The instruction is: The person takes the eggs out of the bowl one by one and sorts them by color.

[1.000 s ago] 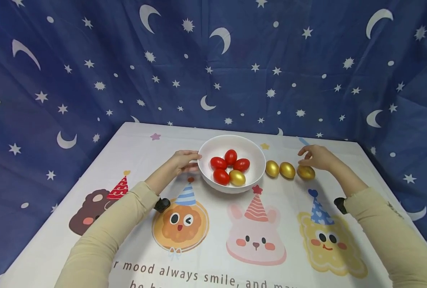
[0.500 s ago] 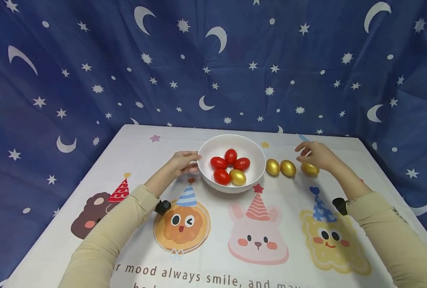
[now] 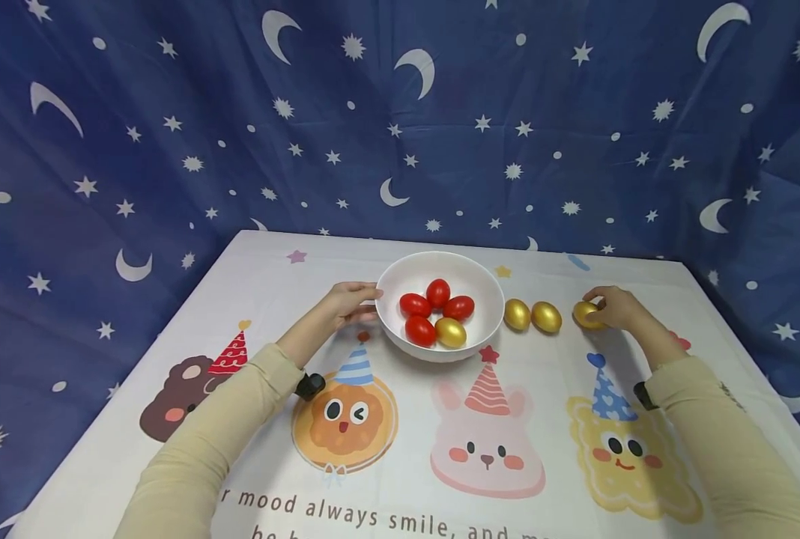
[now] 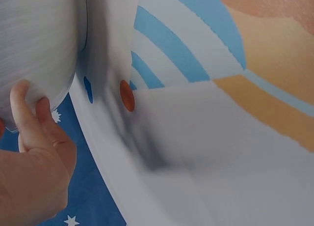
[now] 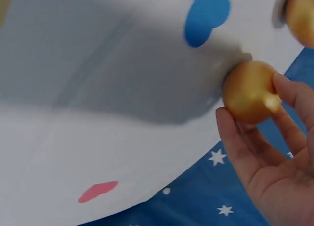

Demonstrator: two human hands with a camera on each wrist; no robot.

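Note:
A white bowl (image 3: 400, 337) stands on the table, holding several red eggs (image 3: 438, 292) and one gold egg (image 3: 451, 332). My left hand (image 3: 342, 305) grips the bowl's left side, one fingertip lapping over the rim. Several of its fingers touch the outer wall in the left wrist view. To the right of the bowl, two gold eggs (image 3: 546, 317) lie side by side. Further right, my right hand (image 3: 617, 307) pinches another gold egg (image 5: 251, 92) between thumb and fingers. That egg is at or very near the cloth; which, I cannot tell.
A white tablecloth (image 3: 252, 314) printed with cartoon faces and lettering covers the table. Behind and beside it hangs a blue curtain (image 3: 305, 90) with moons and stars. A dark camera mount (image 3: 310, 385) sits at the left wrist.
My right hand first hovered over the rightmost gold egg, which shifted slightly right. Now the hand has come down and right and pinches that egg. The left hand stays at the bowl.

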